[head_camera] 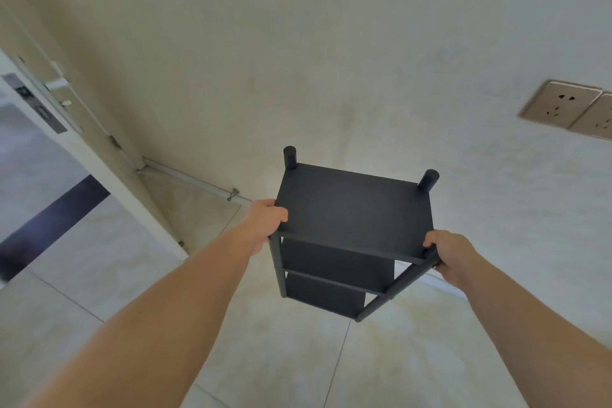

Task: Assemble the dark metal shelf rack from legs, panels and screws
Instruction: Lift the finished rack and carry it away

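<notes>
The dark metal shelf rack (351, 209) stands upright close to the wall, with three panels stacked between round legs. Two leg ends stick up above the top panel at its far corners. My left hand (265, 222) grips the near left leg at the top panel's corner, fingers curled over the edge. On the other side, my right hand (447, 255) grips the near right leg just under the top panel. The lower panels and both near legs show below my hands; the rack's feet sit near the tiled floor.
A pale wall (331, 60) rises right behind the rack, with two beige wall sockets (563, 106) at the right. An open white door (66, 129) with a handle stands at the left. A door stopper (233, 194) sits at the skirting. Pale floor tiles (265, 341) lie below.
</notes>
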